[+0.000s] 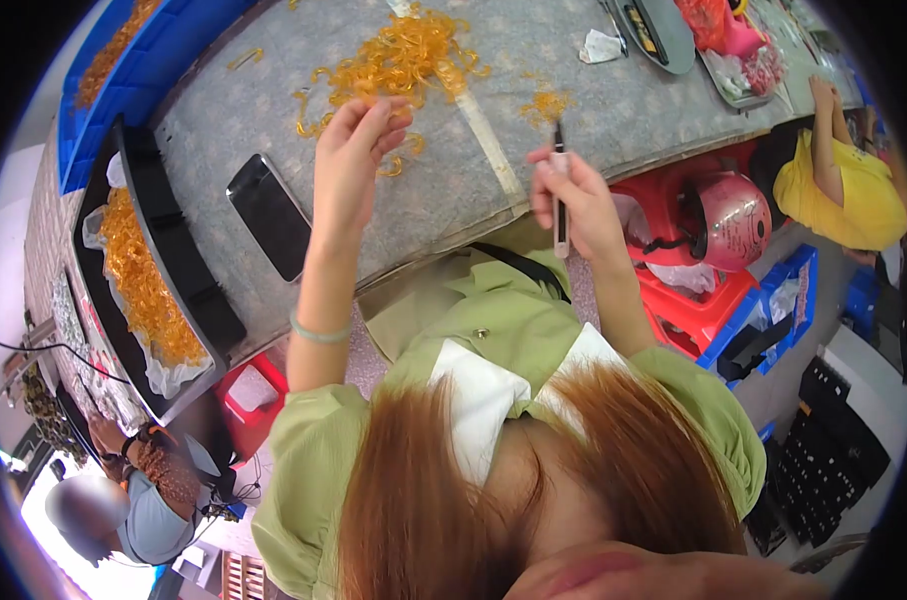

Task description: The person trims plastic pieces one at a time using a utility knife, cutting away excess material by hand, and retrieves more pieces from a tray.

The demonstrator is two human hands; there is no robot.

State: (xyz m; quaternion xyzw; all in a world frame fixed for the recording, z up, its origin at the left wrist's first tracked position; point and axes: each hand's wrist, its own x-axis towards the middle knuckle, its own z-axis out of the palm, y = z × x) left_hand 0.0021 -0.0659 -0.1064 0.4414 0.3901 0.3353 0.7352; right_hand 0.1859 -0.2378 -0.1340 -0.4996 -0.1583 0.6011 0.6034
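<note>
My left hand (358, 150) is closed in a pinch at the near edge of a pile of small, curved, amber see-through plastic pieces (393, 60). Whatever lies between its fingertips is too small to make out against the pile. In my right hand (583, 205) is a slim knife-like tool (560, 220) with a pale pinkish handle and a dark tip pointing away from me. Just beyond that tip lies a scatter of tiny amber scraps (546, 104). A black phone (269, 215) rests on the table left of my left forearm.
A black bin (158, 280) lined with plastic holds more amber pieces at the left, behind it a blue crate (123, 90). A grey tray (658, 35) sits at the back right. Red stools with a pink helmet (730, 220) stand right. Other people sit at both sides.
</note>
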